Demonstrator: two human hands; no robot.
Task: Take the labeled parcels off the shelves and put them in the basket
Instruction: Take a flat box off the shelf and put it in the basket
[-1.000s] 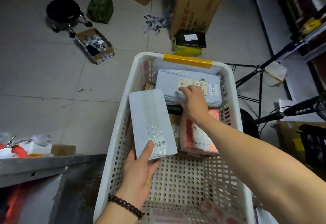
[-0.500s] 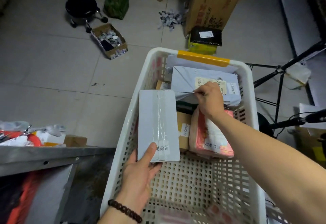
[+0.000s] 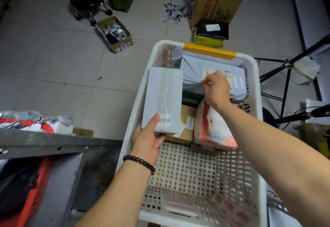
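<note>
**Several parcels in, one more going down**

Half the white basket [image 3: 253, 87] is filled: labeled parcels crowd its far end, the near end bare. Largest, the grey mailer bag [image 3: 194, 69] lies against the far rim, pinched by the right hand [image 3: 217, 88]. The white box [image 3: 163, 100] hovers at the left rim, gripped by the left hand [image 3: 147, 137]. Shelves aren't visible, so what remains is unknown.
</note>
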